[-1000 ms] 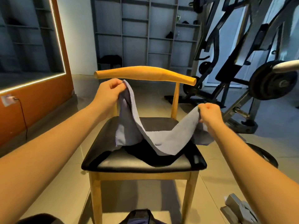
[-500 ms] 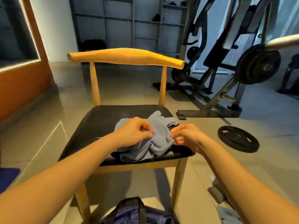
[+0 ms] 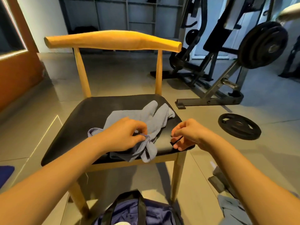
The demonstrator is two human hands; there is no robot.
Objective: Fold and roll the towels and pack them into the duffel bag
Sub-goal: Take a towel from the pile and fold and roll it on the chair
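One grey towel [image 3: 138, 125] lies crumpled on the black seat of the one chair [image 3: 90, 114], towards its front right part. A second grey cloth [image 3: 230, 208] lies on the floor to the right of the chair's front leg, partly hidden behind the right forearm; I cannot tell whether it is another towel. One duffel bag [image 3: 138, 211], navy with black straps, sits on the floor just in front of the chair, its mouth open with something pale showing inside.

Two bare hands reach over the seat. The left hand [image 3: 125, 135] rests on the towel with thumb and forefinger pinched on a stitched hem. The right hand [image 3: 188, 133] hovers at the chair's front right corner, just beside the towel and apart from it, fingers loosely curled and half open, holding nothing I can make out.

One loose weight plate [image 3: 239, 126] lies flat on the floor to the right of the chair. Behind and to the right stands a dark weight machine [image 3: 215, 62] loaded with plates. Grey shelving [image 3: 126, 12] lines the wall behind the chair's wooden backrest, and an orange panel [image 3: 17, 67] stands to the left. A blue mat corner [image 3: 5, 174] shows at the chair's left. The floor is pale grey tile.
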